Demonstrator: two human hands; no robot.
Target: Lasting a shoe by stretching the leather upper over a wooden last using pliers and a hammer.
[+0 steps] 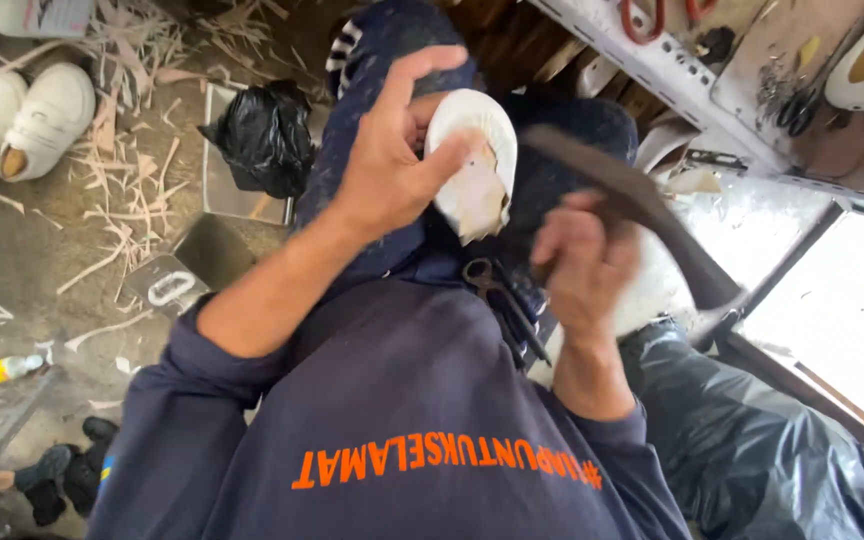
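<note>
1. Two white shoes (20,120) sit side by side on the floor at the top left.
2. Thin wood strips (137,150) lie scattered near them.
3. A black plastic bag (264,138) rests on a flat metal sheet (227,195).
4. A small bottle with a yellow cap (9,368) lies on the floor at the left.
5. Dark scissors (497,300) lie on the lap.

The hammer (642,200) is smeared by motion blur. The left hand (392,165) hides much of the white shoe (477,160). The pliers (497,300) are partly covered by the right hand (582,265).
</note>
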